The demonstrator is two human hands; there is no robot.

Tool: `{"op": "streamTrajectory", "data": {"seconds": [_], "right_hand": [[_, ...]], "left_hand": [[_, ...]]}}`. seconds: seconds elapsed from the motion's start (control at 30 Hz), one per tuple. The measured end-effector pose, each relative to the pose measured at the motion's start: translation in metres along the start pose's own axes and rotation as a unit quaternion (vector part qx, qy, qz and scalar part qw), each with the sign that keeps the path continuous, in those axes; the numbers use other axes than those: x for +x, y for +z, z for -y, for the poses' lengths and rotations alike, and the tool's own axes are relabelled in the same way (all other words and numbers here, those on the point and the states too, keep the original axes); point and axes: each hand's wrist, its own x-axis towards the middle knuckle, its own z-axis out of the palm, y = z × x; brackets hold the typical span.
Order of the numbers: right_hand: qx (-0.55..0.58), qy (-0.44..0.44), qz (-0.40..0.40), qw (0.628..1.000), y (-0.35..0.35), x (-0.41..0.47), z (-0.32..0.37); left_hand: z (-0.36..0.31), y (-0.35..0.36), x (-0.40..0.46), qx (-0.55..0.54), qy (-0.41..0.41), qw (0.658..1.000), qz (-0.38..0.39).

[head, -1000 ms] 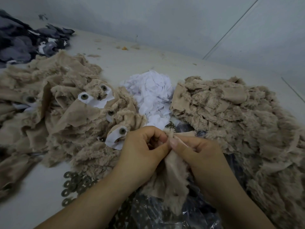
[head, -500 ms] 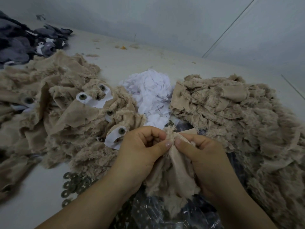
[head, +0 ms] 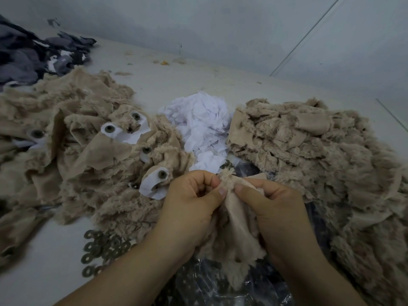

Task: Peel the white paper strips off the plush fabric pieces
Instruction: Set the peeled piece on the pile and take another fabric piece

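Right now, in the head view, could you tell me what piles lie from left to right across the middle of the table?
Tan plush pile with paper strips still on → heap of peeled white paper → tan plush pile without paper. In front of them, the left hand and right hand hold one plush piece.

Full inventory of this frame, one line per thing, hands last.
held plush piece: one, beige, centre front, pinched by both hands
plush pile with paper strips: one heap, beige with white paper and grey eye studs, left
plush pile without visible paper: one heap, beige, right
paper scraps: one heap, white, centre, between the two beige piles
washers: many, dark metal, front left on the table
dark fabric pile: one heap, grey-black, far left corner
plastic bag: one, clear over dark contents, front centre under the hands
table: one, off-white
left hand: pinches the held piece
right hand: pinches the held piece
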Motion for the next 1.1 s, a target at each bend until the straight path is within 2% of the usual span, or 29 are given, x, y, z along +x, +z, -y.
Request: {"op": "streamTrajectory", "data": {"seconds": [0.17, 0.37, 0.43, 0.53, 0.63, 0.77, 0.87, 1.1], "right_hand": [[-0.001, -0.015, 0.021, 1.000, 0.0004, -0.0007, 0.0018], [-0.007, -0.017, 0.021, 1.000, 0.0013, -0.0028, 0.0037], [-0.014, -0.012, 0.016, 1.000, 0.0017, -0.0033, 0.0034], [-0.022, -0.014, 0.012, 1.000, 0.0014, -0.0031, 0.0042], [-0.026, -0.026, 0.023, 0.999, 0.0011, -0.0037, 0.0070], [-0.011, -0.015, 0.026, 0.999, 0.0012, -0.0037, 0.0065], [0.001, -0.003, 0.026, 1.000, 0.0007, -0.0030, 0.0061], [0.001, 0.006, 0.061, 0.998, -0.0009, -0.0006, 0.0045]], "left_hand": [[0.0031, 0.0005, 0.0002, 0.037, 0.027, 0.999, -0.015], [0.0061, -0.0018, 0.0010, 0.104, 0.101, 0.989, -0.025], [0.0068, -0.0023, -0.0008, 0.145, 0.153, 0.977, -0.032], [0.0077, -0.0011, -0.0029, 0.224, 0.255, 0.940, -0.041], [0.0079, -0.0004, -0.0034, 0.258, 0.296, 0.919, -0.047], [0.0097, -0.0007, -0.0032, 0.254, 0.299, 0.917, -0.071], [0.0098, -0.0008, -0.0030, 0.251, 0.283, 0.924, -0.057], [0.0060, -0.0071, 0.0048, 0.144, 0.202, 0.969, 0.007]]}}
